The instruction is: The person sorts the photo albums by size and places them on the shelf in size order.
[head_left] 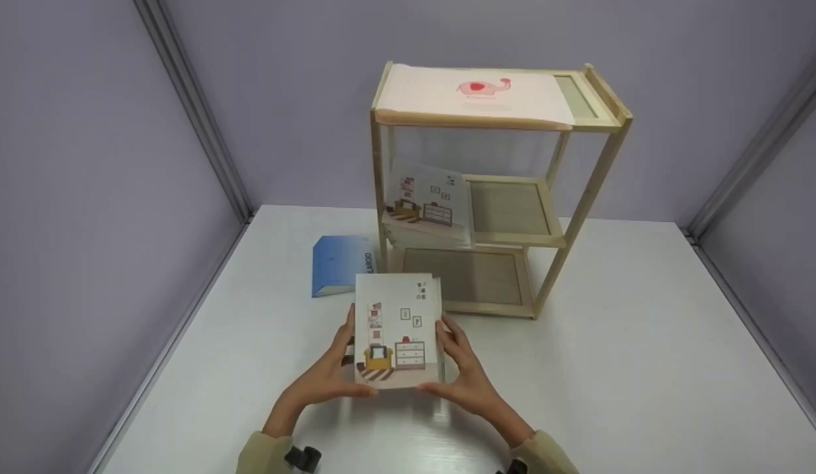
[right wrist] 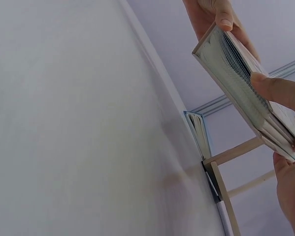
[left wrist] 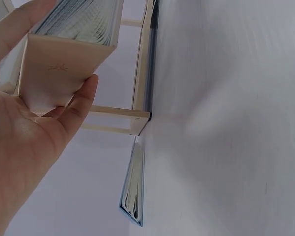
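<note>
A thick photo album (head_left: 398,329), its cover printed with a yellow armchair and a chest of drawers, is held above the white table between both hands. My left hand (head_left: 326,378) grips it along the spine (left wrist: 61,73), thumb at the near edge and fingers beneath. On the opposite side my right hand (head_left: 470,382) holds the page-edge side, its thumb at the near edge too. The page ends (right wrist: 236,73) show in the right wrist view. A similar album (head_left: 428,201) leans on the middle shelf at the left. A blue album (head_left: 339,263) lies on the table beyond my left hand.
A wooden three-tier rack (head_left: 582,191) stands at the back of the white table (head_left: 645,368). Draped over its top is a pale cloth (head_left: 421,92) with a pink elephant. The bottom shelf (head_left: 480,276) is partly hidden behind the held album. Grey-framed walls (head_left: 197,118) enclose the table.
</note>
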{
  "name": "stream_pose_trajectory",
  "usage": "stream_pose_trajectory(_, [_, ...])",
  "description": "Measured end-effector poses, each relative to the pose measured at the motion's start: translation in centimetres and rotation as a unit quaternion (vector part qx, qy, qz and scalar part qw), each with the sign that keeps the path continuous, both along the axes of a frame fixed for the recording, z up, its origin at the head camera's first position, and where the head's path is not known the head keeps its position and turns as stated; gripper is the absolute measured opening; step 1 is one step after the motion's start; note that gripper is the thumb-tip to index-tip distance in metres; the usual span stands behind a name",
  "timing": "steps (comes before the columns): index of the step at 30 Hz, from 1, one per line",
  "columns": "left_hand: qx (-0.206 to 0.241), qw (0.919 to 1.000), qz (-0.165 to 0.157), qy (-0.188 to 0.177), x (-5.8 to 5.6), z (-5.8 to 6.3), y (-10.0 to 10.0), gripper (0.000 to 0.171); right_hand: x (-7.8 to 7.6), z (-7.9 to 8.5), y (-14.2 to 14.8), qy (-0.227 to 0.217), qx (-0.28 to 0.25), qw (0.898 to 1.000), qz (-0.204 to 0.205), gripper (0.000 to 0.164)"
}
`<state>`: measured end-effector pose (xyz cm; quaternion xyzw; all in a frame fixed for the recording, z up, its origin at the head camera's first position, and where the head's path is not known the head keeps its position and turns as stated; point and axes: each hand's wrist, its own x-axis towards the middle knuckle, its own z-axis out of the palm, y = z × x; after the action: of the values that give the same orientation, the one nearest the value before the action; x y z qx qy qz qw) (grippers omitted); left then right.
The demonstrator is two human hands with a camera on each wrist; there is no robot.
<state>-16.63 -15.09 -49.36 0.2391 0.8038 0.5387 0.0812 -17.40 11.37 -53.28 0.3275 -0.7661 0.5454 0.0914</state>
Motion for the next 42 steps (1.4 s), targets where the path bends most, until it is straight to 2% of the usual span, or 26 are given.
stream_pose_trajectory(6, [-0.001, 1.0, -0.002, 0.009, 0.2, 0.3, 0.1, 0.128, 0.1, 0.1, 0.1, 0.019, -0.004, 1.0, -0.005, 0.098])
stream_pose_trajectory(14, [-0.005, 0.9998, -0.003, 0.019, 0.3, 0.4, 0.1, 0.127, 0.2, 0.1, 0.1, 0.017, -0.007, 1.0, -0.011, 0.098])
stream_pose_trajectory(21, [-0.002, 0.9999, 0.002, 0.015, 0.4, 0.5, 0.3, 0.128, 0.2, 0.1, 0.2, 0.055, 0.002, 0.998, -0.013, 0.095])
stream_pose_trajectory(29, [-0.023, 0.9995, 0.011, 0.015, 0.4, 0.8, 0.5, 0.127, 0.1, 0.5, 0.3, 0.07, -0.002, 0.997, -0.018, 0.096])
stream_pose_trajectory(38, [-0.02, 0.9994, 0.012, 0.026, 0.4, 1.1, 0.7, 0.126, 0.0, 0.7, 0.5, 0.073, -0.028, 0.997, -0.001, 0.096])
stream_pose_trajectory(42, [-0.029, 0.9991, 0.018, 0.025, 0.4, 1.2, 0.8, 0.127, 0.0, 0.8, 0.5, 0.087, -0.032, 0.996, -0.008, 0.096])
